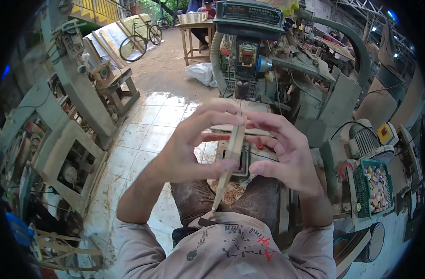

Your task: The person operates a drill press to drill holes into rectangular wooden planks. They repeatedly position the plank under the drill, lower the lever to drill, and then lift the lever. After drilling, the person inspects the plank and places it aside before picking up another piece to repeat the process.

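Observation:
A narrow, pale wooden strip slants in front of my chest, its lower end pointing toward my shirt. My left hand has its thumb across the strip's lower part and its fingers at the top end. On the other side, my right hand curves with fingers and thumb apart. Its upper fingertips come up to the strip's top end, and whether they press on it I cannot tell. Behind both hands stands a bench drill, its metal base partly hidden by the strip and my fingers.
Wood shavings lie between my thighs. To the right are a green plastic basket of small colourful pieces and a dusty motor. Machine frames stand at left on the tiled floor. Farther back are a wooden table, a bicycle and people.

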The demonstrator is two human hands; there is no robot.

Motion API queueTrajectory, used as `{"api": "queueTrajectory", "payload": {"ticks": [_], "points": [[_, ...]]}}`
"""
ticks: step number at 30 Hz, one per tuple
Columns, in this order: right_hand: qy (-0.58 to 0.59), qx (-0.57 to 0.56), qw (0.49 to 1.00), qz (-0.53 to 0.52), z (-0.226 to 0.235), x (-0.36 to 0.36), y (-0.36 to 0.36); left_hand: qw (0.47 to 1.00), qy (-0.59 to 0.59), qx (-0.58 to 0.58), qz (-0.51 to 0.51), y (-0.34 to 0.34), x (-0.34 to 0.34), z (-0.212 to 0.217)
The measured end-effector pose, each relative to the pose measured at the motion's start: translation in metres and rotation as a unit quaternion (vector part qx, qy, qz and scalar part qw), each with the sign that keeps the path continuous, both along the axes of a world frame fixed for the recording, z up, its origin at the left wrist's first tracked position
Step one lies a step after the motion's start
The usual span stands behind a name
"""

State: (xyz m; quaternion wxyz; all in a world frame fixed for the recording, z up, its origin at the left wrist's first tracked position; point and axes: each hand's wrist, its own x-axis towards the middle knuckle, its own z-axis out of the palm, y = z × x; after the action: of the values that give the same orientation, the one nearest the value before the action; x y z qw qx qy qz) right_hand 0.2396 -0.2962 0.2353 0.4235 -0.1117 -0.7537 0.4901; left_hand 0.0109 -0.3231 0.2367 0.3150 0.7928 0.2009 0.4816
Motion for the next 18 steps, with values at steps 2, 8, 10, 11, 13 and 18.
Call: {"api": "queueTrajectory", "payload": {"ticks": [2,8,10,11,13,18], "points": [[0.002,0.017,1.0,-0.019,-0.005,-0.009,0.007,0.997,-0.038,-0.055,-0.031,0.007,-0.009,-0.003],[-0.121,-0.022,0.989,-0.083,-0.061,-0.023,0.026,0.973,-0.139,-0.051,0.175,0.018,-0.026,-0.031],[-0.139,-0.059,0.985,-0.081,-0.103,-0.021,0.032,0.939,-0.22,-0.072,0.254,0.021,-0.045,-0.043],[-0.148,-0.076,0.982,-0.087,-0.125,-0.015,0.034,0.918,-0.28,-0.078,0.269,0.023,-0.056,-0.048],[-0.178,-0.183,0.962,-0.096,-0.172,-0.007,0.032,0.879,-0.312,-0.03,0.359,0.017,-0.088,-0.058],[-0.098,-0.379,0.919,-0.039,-0.256,0.016,0.012,0.746,-0.501,-0.007,0.439,0.002,-0.157,-0.099]]}}
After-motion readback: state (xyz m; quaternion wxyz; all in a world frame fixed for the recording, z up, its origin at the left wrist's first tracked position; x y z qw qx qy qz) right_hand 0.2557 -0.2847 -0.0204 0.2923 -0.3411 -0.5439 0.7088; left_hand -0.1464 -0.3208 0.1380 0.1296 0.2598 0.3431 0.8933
